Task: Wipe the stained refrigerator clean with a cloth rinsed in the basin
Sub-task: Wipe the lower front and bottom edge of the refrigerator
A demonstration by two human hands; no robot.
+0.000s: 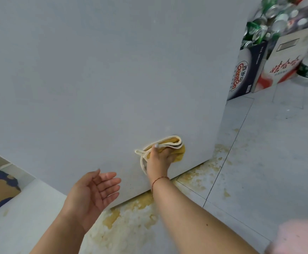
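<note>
Yellow cloth (169, 145) gripped by right hand (159, 158), pressed on refrigerator (103, 79) (low); left hand (96, 189) spread, holding nothing.

One refrigerator (103, 79), one cloth (175, 143), two cartons (248, 70), two hands (158, 160), cans (270, 19) perhaps dozens.

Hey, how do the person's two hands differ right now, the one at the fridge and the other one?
The right hand grips a folded yellow cloth and presses it against the white refrigerator, low down; the left hand holds nothing. The right hand's fingers curl round the cloth; the left hand's are relaxed, palm open. The right wrist has a red string; the left shows none. Both arms are bare.
</note>
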